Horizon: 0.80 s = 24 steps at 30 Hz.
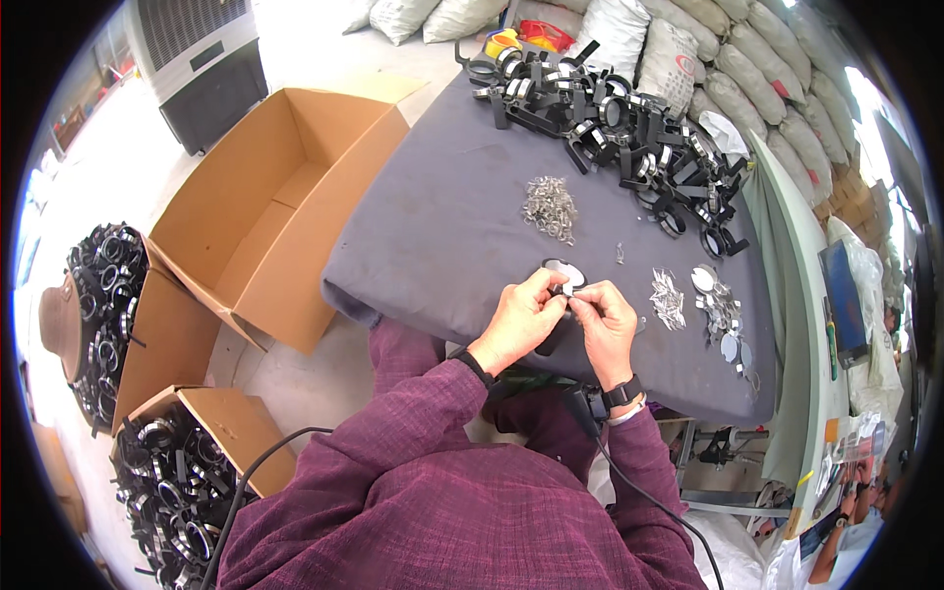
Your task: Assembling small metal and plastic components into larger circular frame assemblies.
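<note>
Near the front edge of the cloth-covered table, both my hands meet over a small black ring-shaped part with a round pale disc (564, 269). My left hand (521, 317) grips it from the left, thumb and forefinger pinched at the ring. From the right, my right hand (607, 329) presses its fingertips against the same spot. A black handle-like piece shows dimly below the fingers; the exact contact point is hidden. Just right of my hands lie a pile of thin metal pins or clips (668, 299) and several round discs with small metal pieces (721, 313).
Small silvery metal pieces (550, 208) are heaped mid-table on the grey cloth (423, 231). Black ringed parts (629, 133) crowd the far right side. An open cardboard box (285, 221) stands left; two containers of similar parts (177, 492) sit lower left. A cable crosses my lap.
</note>
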Each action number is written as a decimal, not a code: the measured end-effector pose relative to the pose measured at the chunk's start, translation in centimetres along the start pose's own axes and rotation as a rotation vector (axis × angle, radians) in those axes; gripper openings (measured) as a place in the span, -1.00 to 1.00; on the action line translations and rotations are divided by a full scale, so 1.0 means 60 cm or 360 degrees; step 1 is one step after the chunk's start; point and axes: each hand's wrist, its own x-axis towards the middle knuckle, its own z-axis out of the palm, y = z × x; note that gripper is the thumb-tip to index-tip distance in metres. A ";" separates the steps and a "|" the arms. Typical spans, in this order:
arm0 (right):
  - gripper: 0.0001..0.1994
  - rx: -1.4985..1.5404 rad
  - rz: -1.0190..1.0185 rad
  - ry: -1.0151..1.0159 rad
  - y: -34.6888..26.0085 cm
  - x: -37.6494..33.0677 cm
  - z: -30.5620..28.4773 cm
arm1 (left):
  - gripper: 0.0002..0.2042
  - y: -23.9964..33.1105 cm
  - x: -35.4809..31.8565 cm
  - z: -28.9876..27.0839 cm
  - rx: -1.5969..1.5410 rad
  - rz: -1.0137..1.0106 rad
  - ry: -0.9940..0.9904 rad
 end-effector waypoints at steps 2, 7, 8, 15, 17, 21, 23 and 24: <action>-0.93 0.0197 0.0205 -0.0038 0.008 0.001 -0.007 | -0.78 -0.007 0.002 0.007 -0.0004 -0.0028 0.0038; -0.94 0.0130 0.0256 -0.0132 0.003 0.007 0.007 | -0.84 0.005 -0.003 -0.002 0.0118 -0.0114 0.0173; -0.94 0.0089 0.0219 -0.0133 0.002 0.007 0.008 | -0.86 0.004 -0.001 -0.001 0.0158 -0.0050 0.0200; -0.96 -0.0380 0.0140 0.0125 0.005 -0.012 -0.084 | -0.87 0.011 0.000 0.005 0.0126 -0.0105 0.0158; -0.97 -0.0713 0.0278 0.0124 0.019 -0.009 -0.147 | -0.87 0.009 -0.001 0.002 0.0156 -0.0109 0.0147; -0.95 -0.1206 0.0285 0.0095 0.067 -0.007 -0.257 | -0.87 0.006 0.000 0.002 0.0159 -0.0102 0.0136; -0.95 -0.1295 0.0459 -0.0008 0.069 -0.007 -0.283 | -0.86 0.007 0.001 -0.001 0.0168 -0.0129 0.0117; -0.94 -0.1265 0.0561 -0.0082 0.067 -0.007 -0.289 | -0.84 0.008 0.002 -0.002 0.0183 -0.0154 0.0103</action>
